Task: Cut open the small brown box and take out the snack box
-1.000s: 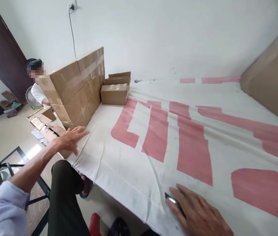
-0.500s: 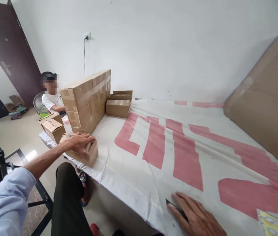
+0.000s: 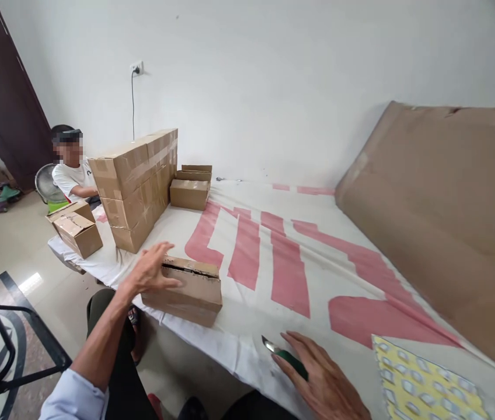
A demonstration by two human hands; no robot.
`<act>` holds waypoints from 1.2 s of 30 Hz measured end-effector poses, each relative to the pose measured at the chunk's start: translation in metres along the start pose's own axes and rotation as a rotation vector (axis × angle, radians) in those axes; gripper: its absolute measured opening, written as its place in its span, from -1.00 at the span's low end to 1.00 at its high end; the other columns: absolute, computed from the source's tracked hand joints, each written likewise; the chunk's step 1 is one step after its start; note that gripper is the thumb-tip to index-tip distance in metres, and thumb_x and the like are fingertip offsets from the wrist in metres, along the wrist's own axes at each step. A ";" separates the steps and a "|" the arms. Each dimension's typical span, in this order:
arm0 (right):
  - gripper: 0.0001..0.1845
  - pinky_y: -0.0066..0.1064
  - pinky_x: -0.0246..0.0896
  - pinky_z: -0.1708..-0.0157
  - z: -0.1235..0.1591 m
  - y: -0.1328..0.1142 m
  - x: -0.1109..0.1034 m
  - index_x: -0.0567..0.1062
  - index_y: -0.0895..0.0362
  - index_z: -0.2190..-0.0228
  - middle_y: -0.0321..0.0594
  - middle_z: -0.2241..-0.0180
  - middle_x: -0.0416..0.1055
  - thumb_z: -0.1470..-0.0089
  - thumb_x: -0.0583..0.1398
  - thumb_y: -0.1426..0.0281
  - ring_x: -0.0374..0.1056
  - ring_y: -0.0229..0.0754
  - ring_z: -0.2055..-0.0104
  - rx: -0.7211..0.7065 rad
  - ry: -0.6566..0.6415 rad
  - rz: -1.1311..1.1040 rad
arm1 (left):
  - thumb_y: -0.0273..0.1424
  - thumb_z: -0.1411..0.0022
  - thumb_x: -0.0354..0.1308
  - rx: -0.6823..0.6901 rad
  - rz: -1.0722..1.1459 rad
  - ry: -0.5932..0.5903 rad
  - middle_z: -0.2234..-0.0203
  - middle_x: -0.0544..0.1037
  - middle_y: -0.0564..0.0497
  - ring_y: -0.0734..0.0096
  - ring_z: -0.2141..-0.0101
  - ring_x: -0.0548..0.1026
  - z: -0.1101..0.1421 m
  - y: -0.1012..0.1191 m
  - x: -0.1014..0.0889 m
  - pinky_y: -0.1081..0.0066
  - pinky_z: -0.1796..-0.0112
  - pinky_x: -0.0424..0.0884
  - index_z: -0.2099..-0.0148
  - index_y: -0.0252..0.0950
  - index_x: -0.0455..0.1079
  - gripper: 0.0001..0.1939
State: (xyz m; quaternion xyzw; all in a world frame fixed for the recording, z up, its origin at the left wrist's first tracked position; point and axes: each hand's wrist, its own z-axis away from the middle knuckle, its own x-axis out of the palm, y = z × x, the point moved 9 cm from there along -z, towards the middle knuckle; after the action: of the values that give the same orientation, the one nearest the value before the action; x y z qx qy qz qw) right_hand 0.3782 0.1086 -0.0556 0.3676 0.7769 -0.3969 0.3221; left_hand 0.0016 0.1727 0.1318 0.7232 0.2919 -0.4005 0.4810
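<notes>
A small cardboard box (image 3: 190, 291) lies near the front edge of the cloth-covered table, with a dark, ragged slit along its top. My left hand (image 3: 153, 271) is at the box's left end, thumb and fingers spread apart; whether it still touches the box is hard to tell. Resting on the cloth to the right, my right hand (image 3: 320, 373) holds a utility knife (image 3: 293, 363) with a dark green handle. The knife's blade points left, towards the box.
Taped cardboard boxes (image 3: 131, 189) are stacked at the left. Behind them sits an open box (image 3: 190, 193), and another box (image 3: 79, 230) lies at the table's left end. A person (image 3: 72, 169) sits beyond. A large cardboard sheet (image 3: 440, 221) leans right, near a yellow patterned sheet (image 3: 422, 379).
The small box has come rightwards along the table's front edge, away from the stack. My left hand has gone from gripping its top to spread fingers. The view has turned slightly right.
</notes>
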 end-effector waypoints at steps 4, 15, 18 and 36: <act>-0.50 -0.06 0.55 -0.13 -0.020 -0.031 -0.005 0.53 0.10 -0.12 0.02 -0.10 0.60 -0.42 0.10 0.04 0.56 0.09 -0.15 0.032 -0.041 -0.120 | -0.01 -0.01 0.52 -0.167 0.340 0.025 -0.37 0.40 -0.26 -0.25 -0.37 0.36 0.027 -0.054 -0.014 -0.08 -0.34 0.31 -0.43 -0.17 0.24 0.02; -0.53 0.03 0.43 -0.30 -0.072 -0.105 -0.026 0.47 0.07 -0.24 0.04 -0.22 0.50 -0.40 0.15 0.20 0.44 0.09 -0.29 -0.028 -0.046 -0.265 | 0.17 0.22 0.60 -0.165 0.636 0.111 -0.48 0.23 -0.34 -0.23 -0.42 0.31 0.034 -0.080 0.007 -0.08 -0.37 0.29 -0.12 -0.15 0.30 -0.02; -0.55 0.03 0.44 -0.28 -0.067 -0.096 -0.027 0.48 0.09 -0.22 0.05 -0.20 0.51 -0.39 0.16 0.23 0.45 0.10 -0.28 -0.004 -0.069 -0.201 | 0.16 0.11 0.55 -0.195 0.692 0.154 -0.47 0.27 -0.33 -0.19 -0.40 0.36 0.037 -0.082 0.009 -0.05 -0.33 0.36 -0.04 -0.13 0.25 -0.15; -0.45 -0.07 0.51 -0.05 -0.043 -0.064 -0.022 0.50 0.09 -0.16 0.03 -0.04 0.59 -0.28 0.23 0.04 0.55 0.08 -0.02 0.292 -0.074 -0.456 | -0.06 0.03 0.61 0.027 0.639 -0.101 -0.55 0.03 -0.28 -0.37 -0.49 0.10 0.053 -0.018 0.064 -0.31 -0.35 0.25 -0.64 -0.02 -0.15 0.39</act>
State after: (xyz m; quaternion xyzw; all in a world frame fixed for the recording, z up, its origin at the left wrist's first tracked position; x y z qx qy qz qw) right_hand 0.3279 0.1115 0.0064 0.2107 0.7620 -0.5801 0.1962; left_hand 0.0042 0.1323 0.0571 0.7638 0.0205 -0.2687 0.5865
